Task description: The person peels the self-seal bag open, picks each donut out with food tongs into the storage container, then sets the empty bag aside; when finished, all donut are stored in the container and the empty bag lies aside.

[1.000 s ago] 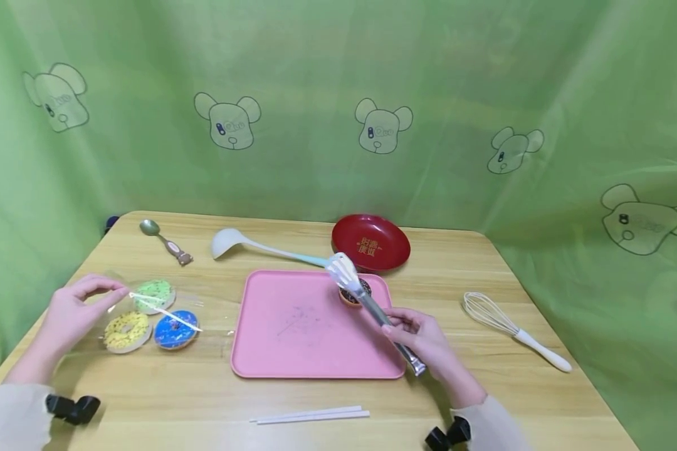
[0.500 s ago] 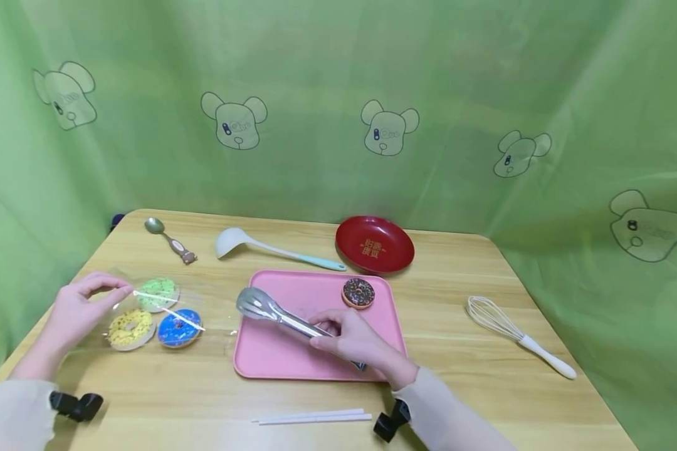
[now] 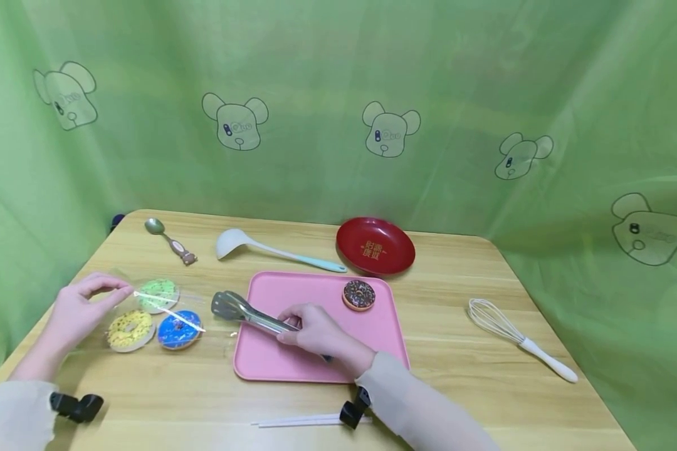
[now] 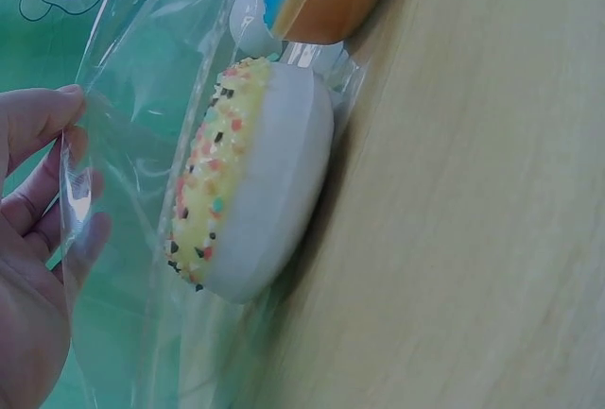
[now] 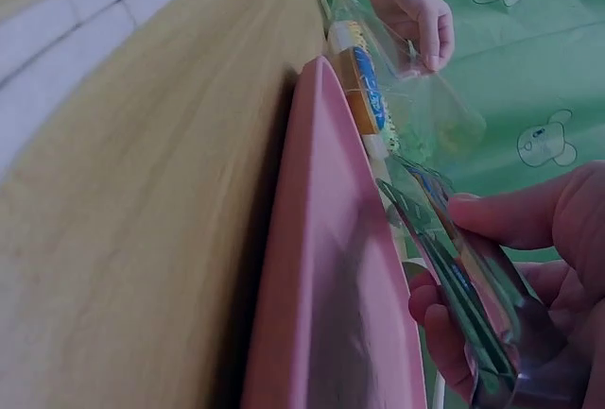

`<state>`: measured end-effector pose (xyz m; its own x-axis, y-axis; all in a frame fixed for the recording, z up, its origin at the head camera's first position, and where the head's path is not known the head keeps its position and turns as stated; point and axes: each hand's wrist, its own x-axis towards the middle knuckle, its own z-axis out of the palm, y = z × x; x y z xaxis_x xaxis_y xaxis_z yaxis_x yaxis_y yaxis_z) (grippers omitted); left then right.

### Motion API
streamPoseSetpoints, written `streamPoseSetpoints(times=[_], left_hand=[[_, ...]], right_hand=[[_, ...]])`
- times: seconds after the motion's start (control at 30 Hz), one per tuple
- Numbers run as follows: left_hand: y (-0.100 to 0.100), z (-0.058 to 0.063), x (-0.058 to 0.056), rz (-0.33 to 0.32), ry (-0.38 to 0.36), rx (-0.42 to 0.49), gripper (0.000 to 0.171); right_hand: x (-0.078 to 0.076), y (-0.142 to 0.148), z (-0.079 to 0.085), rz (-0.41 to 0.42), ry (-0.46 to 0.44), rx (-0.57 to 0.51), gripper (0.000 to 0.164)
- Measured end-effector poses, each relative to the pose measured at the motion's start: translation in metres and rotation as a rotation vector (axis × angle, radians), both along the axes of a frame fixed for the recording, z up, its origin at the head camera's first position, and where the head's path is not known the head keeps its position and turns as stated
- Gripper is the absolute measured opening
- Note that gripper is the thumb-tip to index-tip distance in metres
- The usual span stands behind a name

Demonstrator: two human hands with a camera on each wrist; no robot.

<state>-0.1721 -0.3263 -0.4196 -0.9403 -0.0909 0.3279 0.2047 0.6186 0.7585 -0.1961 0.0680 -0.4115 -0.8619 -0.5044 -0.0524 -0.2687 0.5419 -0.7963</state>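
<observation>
Tongs point(image 3: 255, 318) clasped in the curled right hand point(image 3: 313, 329) are pointing leftward toward the blue donut point(image 3: 179, 331), lying right of the left hand point(image 3: 82, 311), which is pinching the clear bag point(image 4: 128, 178), a pick-up apparently being set up, calling for tips slipped inside.

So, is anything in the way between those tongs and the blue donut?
Yes: clear plastic, pinched by the left hand, crosses in front of the blue donut. Whether it leaves an opening towards the tongs, I can't tell. Nothing else visible blocks them.
</observation>
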Motion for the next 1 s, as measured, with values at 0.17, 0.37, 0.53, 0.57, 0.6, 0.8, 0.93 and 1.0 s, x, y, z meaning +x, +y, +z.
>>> streamPoseSetpoints(times=[0.17, 0.37, 0.53, 0.57, 0.6, 0.8, 0.93, 1.0], left_hand=[[0.001, 0.000, 0.000, -0.002, 0.003, 0.000, 0.023], [0.003, 0.000, 0.000, -0.028, 0.022, -0.002, 0.020], [0.004, -0.002, 0.001, -0.041, 0.036, -0.016, 0.018], [0.004, -0.002, 0.001, -0.043, 0.036, -0.019, 0.019], [0.004, -0.003, 0.001, -0.043, 0.032, -0.023, 0.019], [0.004, -0.005, 0.000, -0.040, 0.007, -0.036, 0.023], [0.004, -0.006, 0.002, -0.041, 0.006, -0.058, 0.021], [0.004, -0.006, 0.003, -0.032, -0.007, -0.061, 0.021]], right_hand=[[-0.003, -0.011, -0.002, 0.035, -0.008, 0.001, 0.022], [-0.003, -0.015, 0.004, 0.065, -0.094, -0.034, 0.026], [-0.006, -0.016, 0.005, 0.085, -0.177, -0.030, 0.029], [-0.007, -0.017, 0.005, 0.092, -0.189, -0.026, 0.029], [-0.008, -0.017, 0.005, 0.097, -0.201, -0.023, 0.029], [-0.013, -0.024, 0.008, 0.114, -0.277, -0.042, 0.028], [-0.013, -0.030, 0.006, 0.127, -0.328, -0.102, 0.024], [-0.011, -0.033, 0.004, 0.132, -0.360, -0.133, 0.022]])
